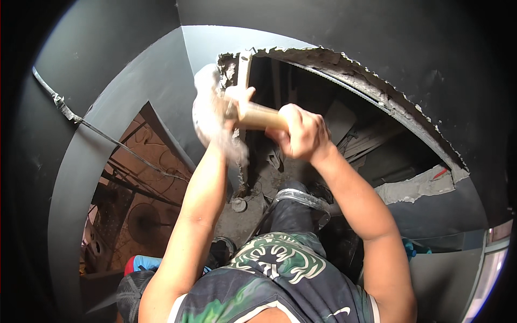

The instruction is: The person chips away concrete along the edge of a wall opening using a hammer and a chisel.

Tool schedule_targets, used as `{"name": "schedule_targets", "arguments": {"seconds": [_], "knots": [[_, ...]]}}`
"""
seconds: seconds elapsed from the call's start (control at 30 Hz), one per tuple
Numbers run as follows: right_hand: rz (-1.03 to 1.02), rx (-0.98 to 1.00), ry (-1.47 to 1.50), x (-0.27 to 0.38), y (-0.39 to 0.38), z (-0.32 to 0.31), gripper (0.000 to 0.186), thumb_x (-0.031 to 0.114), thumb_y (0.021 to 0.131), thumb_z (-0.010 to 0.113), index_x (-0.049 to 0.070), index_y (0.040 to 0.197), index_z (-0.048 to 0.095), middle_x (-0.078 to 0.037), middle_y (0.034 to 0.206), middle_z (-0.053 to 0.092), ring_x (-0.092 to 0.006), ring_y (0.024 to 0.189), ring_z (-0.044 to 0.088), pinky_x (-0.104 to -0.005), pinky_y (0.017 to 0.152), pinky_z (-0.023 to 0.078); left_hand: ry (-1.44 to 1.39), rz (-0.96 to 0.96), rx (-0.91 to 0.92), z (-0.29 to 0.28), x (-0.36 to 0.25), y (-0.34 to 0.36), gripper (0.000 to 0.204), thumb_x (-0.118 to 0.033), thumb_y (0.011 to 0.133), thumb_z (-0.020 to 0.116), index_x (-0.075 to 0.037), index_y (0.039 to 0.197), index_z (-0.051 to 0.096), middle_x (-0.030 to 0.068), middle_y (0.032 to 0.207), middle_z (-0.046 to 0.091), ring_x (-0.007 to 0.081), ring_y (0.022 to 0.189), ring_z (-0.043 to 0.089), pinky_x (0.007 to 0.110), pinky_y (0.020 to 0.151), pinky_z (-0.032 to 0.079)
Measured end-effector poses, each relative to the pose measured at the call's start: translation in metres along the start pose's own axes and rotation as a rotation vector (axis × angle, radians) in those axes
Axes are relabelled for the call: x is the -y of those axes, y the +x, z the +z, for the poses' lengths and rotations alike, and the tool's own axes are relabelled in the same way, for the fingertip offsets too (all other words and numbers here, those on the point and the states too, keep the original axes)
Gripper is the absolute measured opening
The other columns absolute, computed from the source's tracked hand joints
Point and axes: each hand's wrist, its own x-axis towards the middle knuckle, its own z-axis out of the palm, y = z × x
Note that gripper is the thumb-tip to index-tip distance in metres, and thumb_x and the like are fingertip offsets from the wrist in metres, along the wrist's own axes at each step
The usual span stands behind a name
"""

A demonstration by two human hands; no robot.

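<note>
Leftward, wooden handle (nearly crosswise)

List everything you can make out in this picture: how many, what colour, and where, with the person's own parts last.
Handle: 1, tan, upper middle
Upright strip: 1, cream, above the handle
Wall panels: several, dark grey, all around
Ragged opening: 1, grey-edged, upper right
Pointed opening: 1, dark-edged, left
Round fan-like thing: 1, dark, through the pointed opening
Cable: 1, grey, left
Bundle: 1, blue and red, lower left
Sleeveless top: 1, dark, green and white, bottom middle
Left hand: 1, pale grey blur, possibly gloved, left of the handle
Right hand: 1, bare, around the handle
</note>
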Motion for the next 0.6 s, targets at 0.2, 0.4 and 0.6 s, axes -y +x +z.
{"name": "schedule_targets", "arguments": {"seconds": [0.2, 0.4, 0.6], "knots": [[0.258, 0.102, -0.045, 0.021, 0.003, 0.0, 0.044, 0.043, 0.095, 0.065, 0.001, 0.094, 0.055, -0.022, 0.073, 0.065, -0.0412, 0.063, 0.068, -0.047, 0.055, 0.056, 0.014, -0.116, 0.241, -0.02, -0.045, 0.025, 0.027, -0.024, 0.091, 0.066, 0.0, 0.079, 0.068, 0.0134, 0.062, 0.063, 0.0258, 0.057, 0.062, 0.039, 0.057, 0.049], [-0.06, -0.047, -0.021, 0.005, -0.009, -0.022, 0.048, 0.045, 0.091, 0.07, 0.0, 0.096, 0.056, -0.018, 0.076, 0.064, -0.0367, 0.063, 0.068, -0.0421, 0.056, 0.057, 0.184, 0.353, 0.363, 0.01, -0.056, 0.027, 0.027, -0.023, 0.094, 0.061, 0.002, 0.086, 0.068, 0.0163, 0.071, 0.068, 0.0332, 0.065, 0.065, 0.042, 0.062, 0.051], [0.31, 0.125, 0.006, 0.026, -0.002, 0.011, 0.042, 0.043, 0.094, 0.066, 0.002, 0.091, 0.054, -0.022, 0.072, 0.066, -0.0411, 0.062, 0.069, -0.0481, 0.051, 0.055, 0.015, 0.252, -0.081, -0.013, 0.027, 0.0, 0.031, -0.032, 0.09, 0.068, -0.002, 0.098, 0.067, 0.0143, 0.066, 0.066, 0.0337, 0.062, 0.066, 0.042, 0.057, 0.052]]}}
